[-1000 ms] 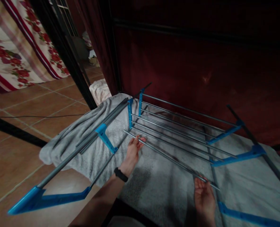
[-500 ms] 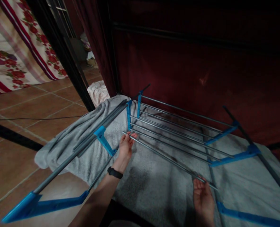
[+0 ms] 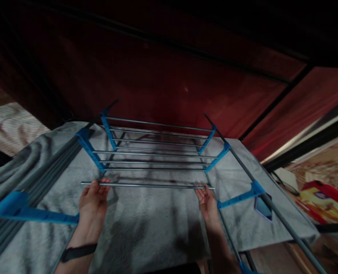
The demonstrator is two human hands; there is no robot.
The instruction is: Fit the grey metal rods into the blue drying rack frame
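A thin metal rod (image 3: pixel 152 185) lies level across my view, gripped close to both ends. My left hand (image 3: pixel 94 198), with a dark band on its wrist, pinches it near the left end. Near the right end, my right hand (image 3: pixel 206 198) holds it between thumb and fingers. Just beyond is a rack frame with blue plastic brackets (image 3: pixel 91 150) on grey side poles. Several metal rods (image 3: pixel 154 163) span its far brackets. The nearer left bracket (image 3: pixel 34 213) and nearer right bracket (image 3: pixel 240 197) have no rods between them.
Several loose grey tubes (image 3: pixel 47 179) lie along the left side. A grey blanket (image 3: pixel 157 228) covers the surface beneath. A phone (image 3: pixel 263 208) rests beside the right pole. At far right is a red and yellow packet (image 3: pixel 326 201); a dark red curtain (image 3: pixel 157 83) hangs behind.
My view has turned to the right, bringing the phone and packet into sight. The rod, slanted before, now lies nearly level in my view, still in both hands.
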